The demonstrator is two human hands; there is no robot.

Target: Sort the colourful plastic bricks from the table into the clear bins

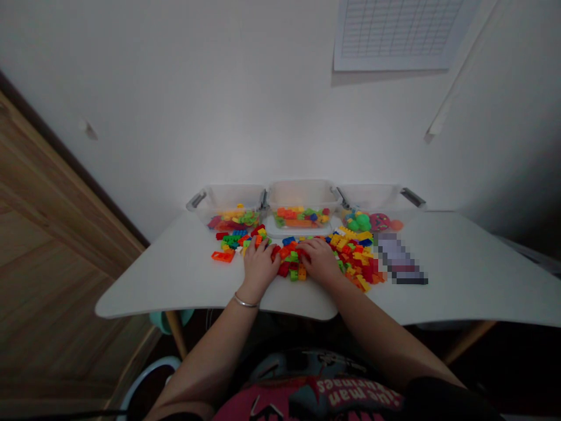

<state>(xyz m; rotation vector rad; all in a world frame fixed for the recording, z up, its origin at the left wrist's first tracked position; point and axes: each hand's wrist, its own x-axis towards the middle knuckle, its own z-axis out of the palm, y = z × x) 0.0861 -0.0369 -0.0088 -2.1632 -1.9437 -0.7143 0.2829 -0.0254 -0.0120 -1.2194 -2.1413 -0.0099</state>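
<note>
A pile of coloured toy building bricks spreads over the white table. On the left part of the pile lies my left hand, its fingers apart and touching bricks; an orange brick shows by its fingertips. My right hand reaches into the middle of the pile, with thumb and fingers closed round a red brick. Yellow, red and orange bricks lie to the right of this hand. Separate at the left is a flat orange piece.
Along the wall stand three clear bins: the left bin and middle bin hold bricks, the right bin holds round toys. A blurred-out flat object lies on the white table, right of the pile.
</note>
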